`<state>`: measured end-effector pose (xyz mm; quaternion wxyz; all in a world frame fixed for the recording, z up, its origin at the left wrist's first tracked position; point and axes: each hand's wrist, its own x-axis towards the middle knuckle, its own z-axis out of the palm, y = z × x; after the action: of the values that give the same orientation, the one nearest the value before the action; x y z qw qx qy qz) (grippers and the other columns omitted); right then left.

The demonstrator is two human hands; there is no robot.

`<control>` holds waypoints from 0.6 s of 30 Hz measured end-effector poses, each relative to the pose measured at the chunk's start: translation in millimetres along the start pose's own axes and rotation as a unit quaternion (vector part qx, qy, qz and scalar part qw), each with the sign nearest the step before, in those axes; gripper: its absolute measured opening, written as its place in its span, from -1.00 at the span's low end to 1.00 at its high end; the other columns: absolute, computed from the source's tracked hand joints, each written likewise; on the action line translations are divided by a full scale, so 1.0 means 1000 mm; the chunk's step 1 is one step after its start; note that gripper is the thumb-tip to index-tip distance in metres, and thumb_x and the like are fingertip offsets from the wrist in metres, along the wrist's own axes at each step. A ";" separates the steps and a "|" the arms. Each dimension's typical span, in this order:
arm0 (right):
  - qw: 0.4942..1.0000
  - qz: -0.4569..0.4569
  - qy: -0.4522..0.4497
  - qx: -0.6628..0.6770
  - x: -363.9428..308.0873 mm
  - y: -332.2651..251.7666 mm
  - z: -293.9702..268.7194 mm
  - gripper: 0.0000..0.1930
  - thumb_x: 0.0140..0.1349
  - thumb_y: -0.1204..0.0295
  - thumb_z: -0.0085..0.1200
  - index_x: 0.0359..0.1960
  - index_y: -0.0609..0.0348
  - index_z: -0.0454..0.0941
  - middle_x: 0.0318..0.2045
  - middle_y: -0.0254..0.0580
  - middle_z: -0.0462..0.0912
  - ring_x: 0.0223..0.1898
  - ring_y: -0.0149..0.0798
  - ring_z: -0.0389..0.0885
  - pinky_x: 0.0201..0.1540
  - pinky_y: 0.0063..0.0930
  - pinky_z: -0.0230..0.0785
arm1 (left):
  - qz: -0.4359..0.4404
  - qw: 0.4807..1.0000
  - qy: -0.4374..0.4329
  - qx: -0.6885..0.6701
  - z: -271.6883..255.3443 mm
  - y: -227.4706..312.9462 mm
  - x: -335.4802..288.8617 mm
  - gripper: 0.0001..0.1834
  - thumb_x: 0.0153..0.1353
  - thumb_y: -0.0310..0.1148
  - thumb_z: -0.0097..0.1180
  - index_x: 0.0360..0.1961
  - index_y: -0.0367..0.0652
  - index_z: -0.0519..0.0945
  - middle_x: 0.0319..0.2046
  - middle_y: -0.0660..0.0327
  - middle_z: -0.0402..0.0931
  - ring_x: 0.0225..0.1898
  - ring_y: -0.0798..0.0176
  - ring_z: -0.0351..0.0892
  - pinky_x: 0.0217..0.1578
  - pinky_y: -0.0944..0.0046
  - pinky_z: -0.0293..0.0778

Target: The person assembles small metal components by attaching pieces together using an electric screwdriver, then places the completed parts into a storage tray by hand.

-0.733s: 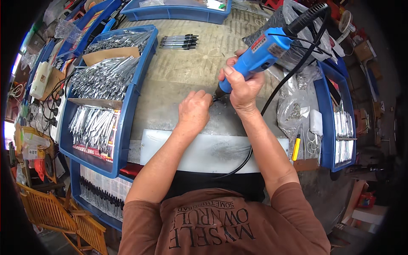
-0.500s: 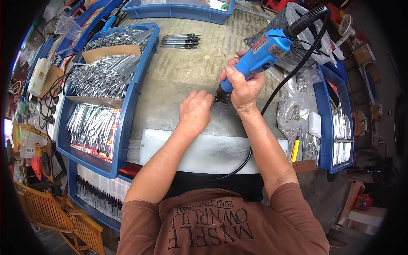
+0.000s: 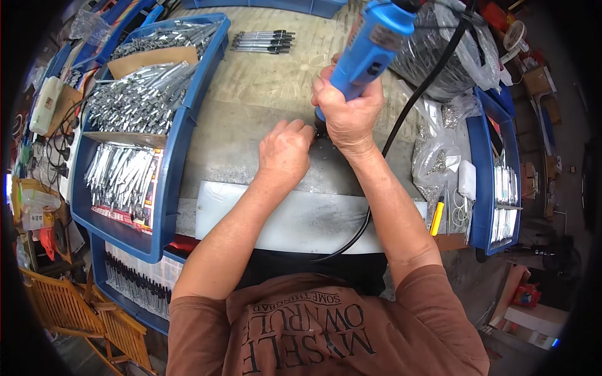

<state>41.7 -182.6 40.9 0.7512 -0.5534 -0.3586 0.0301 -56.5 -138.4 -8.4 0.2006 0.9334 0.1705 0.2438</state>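
My right hand [image 3: 352,116] is wrapped around a blue electric screwdriver [image 3: 370,47], whose black cable [image 3: 417,94] curves down past my right forearm. The tool points down at the bench, its dark lower end close beside my left fingers. My left hand [image 3: 285,150] rests on the bench with the fingers closed together at that end; whatever they pinch is hidden. Tiny bits lie on the worn surface by the tip. Farther back lies a neat row of several slim silver rods with black ends [image 3: 262,41].
On the left, a blue divided tray [image 3: 164,207] holds piles of silver metal parts; a lower tray [image 3: 100,276] holds black-ended rods. To the right are bags of small parts [image 3: 433,156], a yellow-handled screwdriver [image 3: 438,218] and another blue tray [image 3: 480,188]. A white sheet [image 3: 301,219] lines the bench's front edge.
The electric screwdriver and my right hand have shifted slightly left and away from me. My left hand stays closed by its tip. The whole view has shifted a little.
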 end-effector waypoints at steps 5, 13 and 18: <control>1.000 0.019 -0.005 -0.011 0.010 0.002 0.007 -0.74 -0.16 0.50 0.10 -0.38 0.19 0.34 -0.59 -0.36 0.44 -0.54 -0.51 0.38 -0.46 -0.57 0.32 | 0.005 1.000 0.004 -0.005 0.000 0.000 0.001 -0.94 -0.18 -0.56 0.01 -0.65 -0.15 0.46 -0.55 0.22 0.40 -0.42 0.11 0.43 -0.45 0.13 0.41; 0.999 0.013 -0.029 -0.013 0.007 0.002 -0.001 -0.67 -0.09 0.59 0.13 -0.25 0.25 0.33 -0.52 -0.29 0.47 -0.60 -0.45 0.45 -0.56 -0.55 0.35 | -0.005 1.000 0.005 -0.006 0.002 -0.001 0.000 -0.93 -0.17 -0.57 0.00 -0.64 -0.14 0.45 -0.54 0.21 0.41 -0.40 0.10 0.42 -0.43 0.13 0.41; 0.994 -0.012 0.046 0.100 -0.006 -0.028 -0.012 -0.60 -0.10 0.59 0.11 -0.16 0.31 0.31 -0.50 -0.19 0.45 -0.60 -0.35 0.47 -0.52 -0.49 0.35 | -0.015 1.000 -0.013 -0.013 -0.004 -0.001 0.000 -0.97 -0.10 -0.50 0.06 -0.57 -0.15 0.46 -0.51 0.21 0.41 -0.36 0.09 0.41 -0.38 0.12 0.39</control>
<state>34.5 -205.8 60.4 0.8188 -0.4717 -0.3257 0.0310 -58.7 -136.3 -5.4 0.2182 0.9311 0.1788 0.2311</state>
